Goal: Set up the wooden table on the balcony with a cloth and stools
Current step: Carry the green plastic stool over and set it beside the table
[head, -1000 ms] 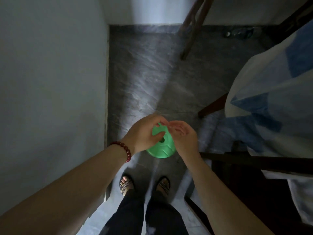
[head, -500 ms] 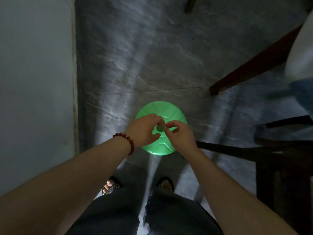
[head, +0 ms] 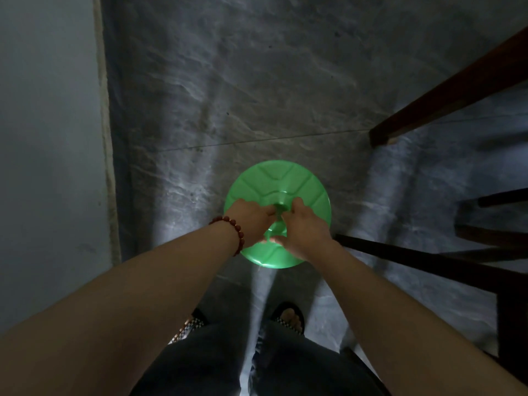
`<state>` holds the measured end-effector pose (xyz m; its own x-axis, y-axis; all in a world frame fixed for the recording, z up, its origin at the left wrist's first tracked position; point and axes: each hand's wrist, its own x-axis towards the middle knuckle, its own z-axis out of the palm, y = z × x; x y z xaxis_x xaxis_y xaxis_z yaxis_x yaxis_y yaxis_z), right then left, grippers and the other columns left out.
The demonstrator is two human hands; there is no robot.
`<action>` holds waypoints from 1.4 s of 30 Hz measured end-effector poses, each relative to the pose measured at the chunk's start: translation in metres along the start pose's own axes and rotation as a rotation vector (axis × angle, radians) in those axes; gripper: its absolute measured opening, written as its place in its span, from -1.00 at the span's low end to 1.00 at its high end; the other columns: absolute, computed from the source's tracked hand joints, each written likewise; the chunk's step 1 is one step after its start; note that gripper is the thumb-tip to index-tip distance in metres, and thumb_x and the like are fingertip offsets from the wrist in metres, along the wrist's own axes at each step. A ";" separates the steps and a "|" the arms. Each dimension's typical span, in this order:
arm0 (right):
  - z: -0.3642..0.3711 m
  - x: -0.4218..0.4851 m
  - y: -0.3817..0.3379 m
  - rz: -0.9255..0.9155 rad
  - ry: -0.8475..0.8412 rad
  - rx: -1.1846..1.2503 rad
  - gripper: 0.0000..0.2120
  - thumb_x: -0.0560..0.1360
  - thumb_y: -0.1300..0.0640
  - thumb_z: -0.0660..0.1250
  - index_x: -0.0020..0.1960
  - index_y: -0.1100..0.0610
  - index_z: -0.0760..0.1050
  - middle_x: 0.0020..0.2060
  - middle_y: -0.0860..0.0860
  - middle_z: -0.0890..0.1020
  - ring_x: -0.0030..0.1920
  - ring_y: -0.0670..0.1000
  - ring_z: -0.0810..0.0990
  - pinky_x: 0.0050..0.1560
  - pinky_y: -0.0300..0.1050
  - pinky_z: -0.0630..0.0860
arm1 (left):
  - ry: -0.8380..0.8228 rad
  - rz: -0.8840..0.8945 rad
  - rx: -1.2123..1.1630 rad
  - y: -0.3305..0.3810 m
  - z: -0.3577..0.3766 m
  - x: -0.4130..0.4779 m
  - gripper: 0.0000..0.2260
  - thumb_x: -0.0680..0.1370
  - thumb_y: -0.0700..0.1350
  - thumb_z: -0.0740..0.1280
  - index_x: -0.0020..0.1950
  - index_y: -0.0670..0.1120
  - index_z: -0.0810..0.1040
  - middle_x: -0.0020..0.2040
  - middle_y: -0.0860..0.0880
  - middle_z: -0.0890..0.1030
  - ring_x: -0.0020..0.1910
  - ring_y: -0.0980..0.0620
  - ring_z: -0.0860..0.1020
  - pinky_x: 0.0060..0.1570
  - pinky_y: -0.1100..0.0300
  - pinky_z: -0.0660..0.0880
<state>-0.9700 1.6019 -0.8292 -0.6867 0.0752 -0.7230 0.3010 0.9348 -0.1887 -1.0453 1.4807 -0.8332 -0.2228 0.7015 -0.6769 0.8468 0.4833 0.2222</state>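
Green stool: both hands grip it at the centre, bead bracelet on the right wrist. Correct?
Not quite. The bead bracelet is on the left wrist, not the right, as the head view shows. The left hand and right hand do grip the green stool at its centre.

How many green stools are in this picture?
1: the green stool on the grey floor, just ahead of the person's feet. More could be stacked unseen beneath it.
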 end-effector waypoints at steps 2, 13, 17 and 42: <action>-0.004 -0.001 0.001 -0.006 -0.038 -0.046 -0.41 0.46 -0.21 0.32 0.39 0.00 0.31 0.34 0.10 0.19 0.31 0.15 0.32 0.26 0.06 0.40 | -0.043 0.020 0.077 -0.001 -0.003 -0.002 -0.43 0.51 0.08 0.34 0.46 0.02 0.22 0.43 0.08 0.27 0.21 -0.10 0.46 0.08 -0.02 0.43; -0.094 -0.084 -0.038 -0.117 0.050 -0.096 -0.39 0.45 -0.23 0.31 0.42 -0.07 0.27 0.37 0.10 0.18 0.30 0.14 0.29 0.16 0.05 0.44 | 0.006 0.012 0.138 0.002 -0.088 -0.101 -0.37 0.47 0.16 0.35 0.47 0.01 0.23 0.41 0.08 0.30 0.22 -0.05 0.43 0.05 0.03 0.43; -0.156 -0.144 -0.063 -0.145 0.067 -0.071 -0.39 0.44 -0.22 0.33 0.42 -0.09 0.26 0.35 0.11 0.20 0.28 0.16 0.31 0.18 0.05 0.45 | 0.040 0.025 0.158 0.010 -0.146 -0.167 -0.37 0.47 0.17 0.34 0.47 0.03 0.23 0.42 0.09 0.29 0.25 -0.03 0.41 0.08 0.04 0.41; -0.408 -0.464 -0.179 -0.274 0.230 -0.220 -0.42 0.43 -0.32 0.27 0.37 -0.08 0.39 0.17 0.12 0.33 0.22 0.18 0.40 0.25 -0.01 0.36 | 0.405 -0.055 0.246 0.095 -0.390 -0.504 -0.47 0.53 0.29 0.10 0.41 0.05 0.28 0.32 0.10 0.40 0.19 -0.02 0.41 0.10 0.06 0.38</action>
<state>-0.9756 1.5416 -0.1889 -0.8591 -0.1339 -0.4939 -0.0442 0.9810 -0.1890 -1.0411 1.3766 -0.1975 -0.3998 0.8493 -0.3446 0.9066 0.4219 -0.0121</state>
